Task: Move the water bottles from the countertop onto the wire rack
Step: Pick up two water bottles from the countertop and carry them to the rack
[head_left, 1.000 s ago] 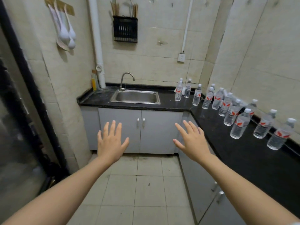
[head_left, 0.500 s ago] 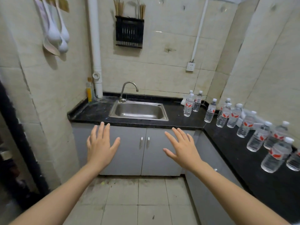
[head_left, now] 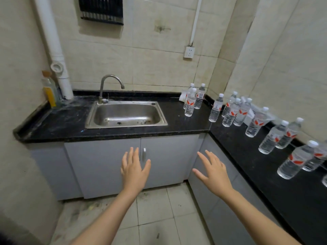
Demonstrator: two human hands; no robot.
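Observation:
Several clear water bottles with white caps and red labels stand along the black L-shaped countertop [head_left: 185,123], from the corner group [head_left: 190,103] down the right wall to the nearest bottle [head_left: 294,160]. My left hand [head_left: 134,169] and my right hand [head_left: 212,170] are stretched out in front of the grey cabinets, palms down, fingers spread, holding nothing. Both hands are well short of any bottle. A black wire rack [head_left: 101,9] hangs on the back wall above the sink, partly cut off by the frame's top.
A steel sink [head_left: 125,114] with a curved tap [head_left: 109,85] is set in the counter's back run. A yellow-labelled bottle [head_left: 49,89] stands by the white drain pipe [head_left: 53,43] at the left corner. Tiled floor [head_left: 154,209] lies between the cabinets.
The view has closed in on the sink counter and tilted down; the rack has slid towards the top edge. Both hands stay spread and have nothing in them.

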